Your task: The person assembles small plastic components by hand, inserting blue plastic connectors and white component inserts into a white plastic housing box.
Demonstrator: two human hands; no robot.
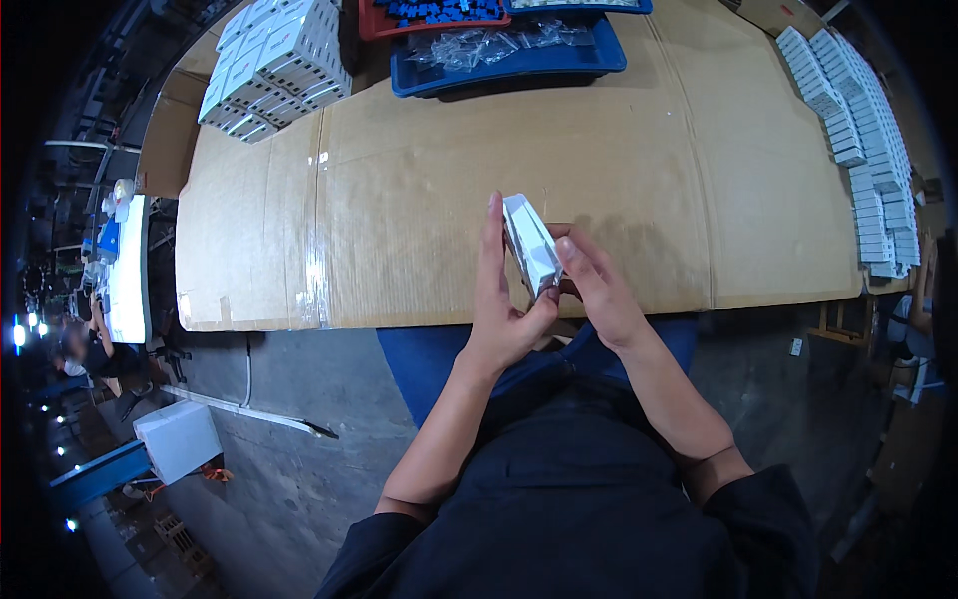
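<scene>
A small white carton [532, 243] is held between my two hands, above the front edge of the cardboard-covered table [449, 200]. Its long narrow side faces up, and flaps seem to stand loose along it; what is inside cannot be made out. My left hand [507, 304] grips the carton's left side, fingers stretched along it and the thumb at its near end. On the right side, my right hand [599, 290] closes on the carton near its close end, with the thumb on top and the other fingers partly hidden.
Stacked white boxes [279, 65] stand at the back left. A blue tray [509, 65] of clear plastic pieces and a red tray [434, 18] of blue parts sit at the back. Rows of white boxes [868, 150] line the right edge. Another person [100, 349] is far left.
</scene>
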